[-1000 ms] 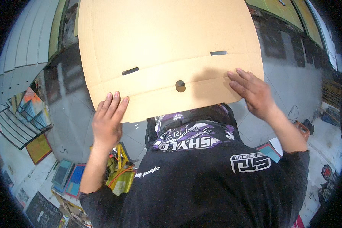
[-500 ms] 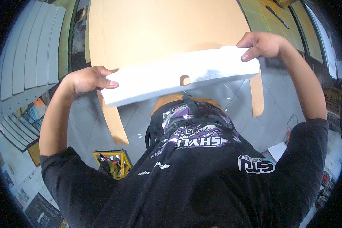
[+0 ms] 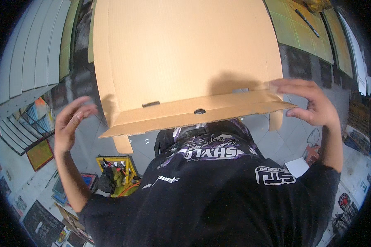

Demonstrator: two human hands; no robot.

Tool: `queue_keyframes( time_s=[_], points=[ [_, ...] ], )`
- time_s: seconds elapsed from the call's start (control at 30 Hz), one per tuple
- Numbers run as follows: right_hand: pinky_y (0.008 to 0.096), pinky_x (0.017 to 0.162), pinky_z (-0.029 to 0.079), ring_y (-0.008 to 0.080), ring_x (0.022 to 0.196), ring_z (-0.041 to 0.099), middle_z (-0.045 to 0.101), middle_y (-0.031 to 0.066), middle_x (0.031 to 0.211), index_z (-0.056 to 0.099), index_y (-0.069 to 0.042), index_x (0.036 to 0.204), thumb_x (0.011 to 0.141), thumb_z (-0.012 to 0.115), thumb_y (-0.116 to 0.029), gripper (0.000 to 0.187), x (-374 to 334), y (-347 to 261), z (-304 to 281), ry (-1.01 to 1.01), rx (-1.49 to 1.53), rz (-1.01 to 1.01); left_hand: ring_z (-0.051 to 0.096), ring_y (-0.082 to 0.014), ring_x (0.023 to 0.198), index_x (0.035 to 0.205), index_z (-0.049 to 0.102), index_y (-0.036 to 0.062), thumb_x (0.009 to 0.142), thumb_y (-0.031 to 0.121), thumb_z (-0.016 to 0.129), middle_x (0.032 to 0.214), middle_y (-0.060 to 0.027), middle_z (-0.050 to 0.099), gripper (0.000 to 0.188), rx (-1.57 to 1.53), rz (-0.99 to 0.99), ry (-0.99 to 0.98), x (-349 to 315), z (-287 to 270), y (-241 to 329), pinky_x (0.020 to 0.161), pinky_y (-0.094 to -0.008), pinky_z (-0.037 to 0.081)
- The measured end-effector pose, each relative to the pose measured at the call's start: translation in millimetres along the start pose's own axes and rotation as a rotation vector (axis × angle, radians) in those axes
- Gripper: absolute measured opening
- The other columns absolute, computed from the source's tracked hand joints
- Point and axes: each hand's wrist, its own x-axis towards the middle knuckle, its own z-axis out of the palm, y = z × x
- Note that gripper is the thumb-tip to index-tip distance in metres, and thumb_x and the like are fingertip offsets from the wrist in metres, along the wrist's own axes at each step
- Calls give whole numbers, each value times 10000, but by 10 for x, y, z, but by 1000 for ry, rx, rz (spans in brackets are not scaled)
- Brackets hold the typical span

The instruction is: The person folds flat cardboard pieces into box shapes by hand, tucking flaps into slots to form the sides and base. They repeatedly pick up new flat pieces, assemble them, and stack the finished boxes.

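A large brown cardboard sheet (image 3: 185,53) stretches away from me, its near edge close to my body. Along that edge runs a creased flap (image 3: 218,113) with a round hole in its middle and slots at the crease. Narrow tabs stick out below both its ends. My left hand (image 3: 74,119) hovers just left of the flap's left end, fingers apart and slightly blurred. At the other end, my right hand (image 3: 307,101) is spread around the corner, thumb near the flap's edge and fingers above the sheet. Neither hand grips the cardboard.
A black pen (image 3: 307,22) lies on a greenish board (image 3: 303,37) at the far right. Grey slatted panels (image 3: 33,45) stand on the left. On the tiled floor, a yellow crate (image 3: 130,164) holds assorted items near my left side.
Both hands have let go of the flap and drawn apart. The flap, earlier folded up with its white side showing, has opened out and now shows brown.
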Motion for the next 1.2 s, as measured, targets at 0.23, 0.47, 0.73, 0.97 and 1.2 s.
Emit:
queue_keyframes(
  time_s=[0.23, 0.47, 0.73, 0.97, 1.2],
  points=[
    [437, 1005, 339, 340, 1260, 363, 345, 139, 1394, 527, -134, 1187, 696, 674, -197, 517, -800, 855, 801, 519, -495, 97, 232, -312, 1341, 1296, 453, 101, 718, 118, 662, 1458, -165, 204, 615, 578, 428, 513, -453, 846, -1114, 1063, -423, 260],
    [408, 989, 350, 308, 1246, 382, 344, 147, 1388, 640, -155, 1043, 735, 675, -225, 317, -576, 1178, 1026, 601, -6, -16, 390, -308, 1257, 1050, 664, 128, 704, 233, 698, 1335, -173, 432, 363, 363, 609, 433, -78, 859, -1100, 1031, -411, 299],
    [391, 1030, 289, 274, 1270, 349, 324, 131, 1405, 629, -83, 981, 799, 598, -180, 209, -43, 1051, 1056, 864, 503, -24, 543, -123, 956, 1108, 538, -11, 902, 279, 557, 1028, -41, 605, 356, -484, 193, 448, 283, 1018, -845, 843, -278, 422],
    [410, 1058, 257, 366, 1337, 211, 176, 205, 1455, 528, -141, 1218, 668, 663, -94, 568, 33, 375, 827, 641, -193, 70, 484, -344, 1113, 1229, 453, 70, 839, 133, 595, 1303, -256, 370, 420, 633, 458, 393, 47, 1126, -138, 929, -378, 386],
    [437, 1055, 255, 407, 1323, 217, 191, 216, 1444, 531, -108, 1137, 672, 656, -44, 486, 237, 190, 911, 657, -125, 67, 234, -501, 1256, 1321, 380, 134, 806, -10, 501, 1342, -388, 138, 549, 679, 232, 240, 57, 1224, 178, 1024, -447, 288]
  ],
)
